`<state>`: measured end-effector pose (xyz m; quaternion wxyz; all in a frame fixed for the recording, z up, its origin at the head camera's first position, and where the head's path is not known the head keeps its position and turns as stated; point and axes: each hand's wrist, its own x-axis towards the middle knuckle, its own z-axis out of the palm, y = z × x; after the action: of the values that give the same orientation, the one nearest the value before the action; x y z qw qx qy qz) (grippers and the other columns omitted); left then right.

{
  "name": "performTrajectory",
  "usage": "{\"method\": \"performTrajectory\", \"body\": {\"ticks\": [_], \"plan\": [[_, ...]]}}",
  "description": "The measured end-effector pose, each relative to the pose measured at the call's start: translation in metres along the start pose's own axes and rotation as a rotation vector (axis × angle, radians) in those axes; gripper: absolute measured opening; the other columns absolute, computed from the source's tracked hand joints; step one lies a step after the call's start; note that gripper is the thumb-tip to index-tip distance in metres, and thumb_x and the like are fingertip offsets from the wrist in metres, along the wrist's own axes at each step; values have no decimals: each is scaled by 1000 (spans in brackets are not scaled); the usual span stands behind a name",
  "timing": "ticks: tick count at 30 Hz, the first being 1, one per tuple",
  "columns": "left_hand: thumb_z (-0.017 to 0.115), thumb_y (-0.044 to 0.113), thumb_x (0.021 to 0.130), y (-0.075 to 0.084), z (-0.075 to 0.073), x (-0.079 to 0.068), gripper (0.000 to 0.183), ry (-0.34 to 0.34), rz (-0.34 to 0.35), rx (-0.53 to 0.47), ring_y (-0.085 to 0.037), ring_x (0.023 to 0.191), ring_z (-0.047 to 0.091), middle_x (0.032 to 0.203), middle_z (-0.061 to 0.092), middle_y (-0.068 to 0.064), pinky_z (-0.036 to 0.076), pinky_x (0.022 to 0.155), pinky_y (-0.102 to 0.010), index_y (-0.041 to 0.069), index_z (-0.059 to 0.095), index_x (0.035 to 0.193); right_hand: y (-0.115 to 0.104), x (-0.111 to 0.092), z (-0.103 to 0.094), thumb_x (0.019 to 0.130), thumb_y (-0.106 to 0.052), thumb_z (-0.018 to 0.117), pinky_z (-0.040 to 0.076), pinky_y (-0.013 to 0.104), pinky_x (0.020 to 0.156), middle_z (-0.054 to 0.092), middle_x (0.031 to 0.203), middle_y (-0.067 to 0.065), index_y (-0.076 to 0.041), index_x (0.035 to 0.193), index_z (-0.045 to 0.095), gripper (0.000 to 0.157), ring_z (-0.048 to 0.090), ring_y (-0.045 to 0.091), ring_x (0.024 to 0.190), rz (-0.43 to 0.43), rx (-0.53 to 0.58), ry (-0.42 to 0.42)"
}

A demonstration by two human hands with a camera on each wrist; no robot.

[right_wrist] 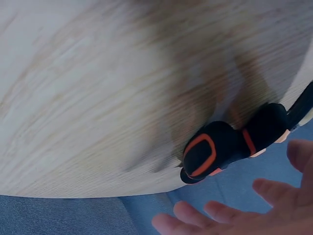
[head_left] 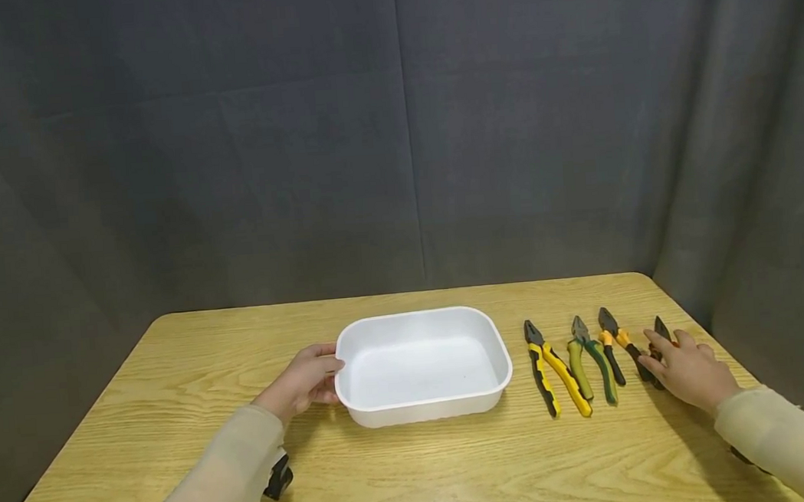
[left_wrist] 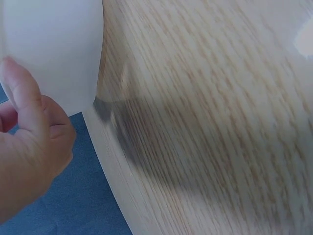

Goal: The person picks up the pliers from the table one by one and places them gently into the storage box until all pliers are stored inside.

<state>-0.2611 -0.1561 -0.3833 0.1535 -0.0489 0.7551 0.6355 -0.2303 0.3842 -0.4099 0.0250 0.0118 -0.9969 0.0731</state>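
Note:
My left hand is at the left end of a white plastic tray, its thumb over the rim and other fingers by the outer wall. In the left wrist view, that hand lies against the tray's white wall. My right hand hovers with spread fingers over black pliers with orange-red trim, partly hiding them. The right wrist view shows these pliers' black-and-orange handle apart from the fingers of the hand.
Left of my right hand lie yellow-and-black pliers, green-handled pliers and orange-and-black pliers, side by side on the wooden table. A dark grey curtain hangs behind the table and along its sides.

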Motion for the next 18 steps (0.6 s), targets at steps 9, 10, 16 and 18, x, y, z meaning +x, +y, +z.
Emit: {"method": "performTrajectory", "body": {"ticks": [9, 10, 16, 18], "plan": [[49, 1, 96, 0, 0, 2, 48, 3, -11, -9, -11, 58, 55, 94, 58, -16, 52, 46, -17, -11, 34, 140, 5, 2, 2, 100, -28, 48, 42, 74, 76, 30, 123, 52, 8, 138, 37, 54, 41, 70, 98, 31, 27, -34], [49, 1, 96, 0, 0, 3, 48, 3, -13, -12, -11, 58, 55, 94, 58, -15, 51, 46, -17, -10, 35, 140, 5, 3, 2, 100, -27, 47, 42, 73, 77, 33, 122, 51, 10, 138, 38, 54, 41, 69, 99, 27, 21, -40], [50, 1, 96, 0, 1, 1, 49, 0, -16, -10, -11, 59, 55, 94, 58, -16, 52, 46, -17, -11, 34, 141, 5, 7, 1, 101, -26, 42, 40, 70, 85, 50, 116, 45, 17, 134, 39, 55, 44, 63, 106, 8, 4, -109], [49, 1, 97, 0, 0, 1, 49, 2, -17, -2, -12, 59, 55, 95, 58, -17, 52, 46, -18, -11, 33, 141, 5, 8, 2, 102, -29, 40, 38, 71, 87, 49, 118, 45, 16, 136, 37, 57, 44, 64, 106, 22, 13, -139]]}}
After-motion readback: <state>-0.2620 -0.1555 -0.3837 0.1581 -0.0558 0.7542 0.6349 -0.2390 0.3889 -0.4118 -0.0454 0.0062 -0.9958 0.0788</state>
